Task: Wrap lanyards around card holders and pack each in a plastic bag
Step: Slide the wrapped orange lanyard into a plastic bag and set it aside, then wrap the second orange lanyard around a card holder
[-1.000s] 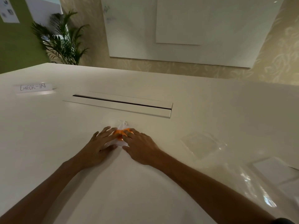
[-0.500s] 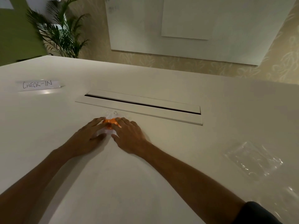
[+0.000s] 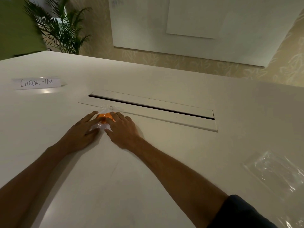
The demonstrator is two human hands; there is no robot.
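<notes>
Most of the packed bag [image 3: 105, 120] is hidden under the two hands; only an orange lanyard [image 3: 105, 116] and a pale strip of card holder [image 3: 98, 126] show between them, with the bag's clear top edge and a small ring poking out on the far side. Whether the bag is sealed cannot be made out. At the right edge a pile of empty bags [image 3: 276, 171] is cut off by the frame, glare blurring its outline. A dark sleeve [image 3: 238, 213] is cropped at the bottom right.

Compared with half a second ago, the hands and bag sit in the same place by the desk slot [image 3: 151, 107]; the view has swung slightly, so the empty bags lie further right and lower.

The left hand [image 3: 82, 134] lies flat, fingers [image 3: 89, 116] stretched over the bag's left side, thumb along its near edge. The right hand [image 3: 122, 129] mirrors it, fingers straight and pressing down on the right side. Neither curls round anything. Both forearms reach far across the desk [image 3: 181, 162]. A "CHECK-IN" sign [image 3: 37, 83] stands far left, a plant [image 3: 60, 30] behind it.
</notes>
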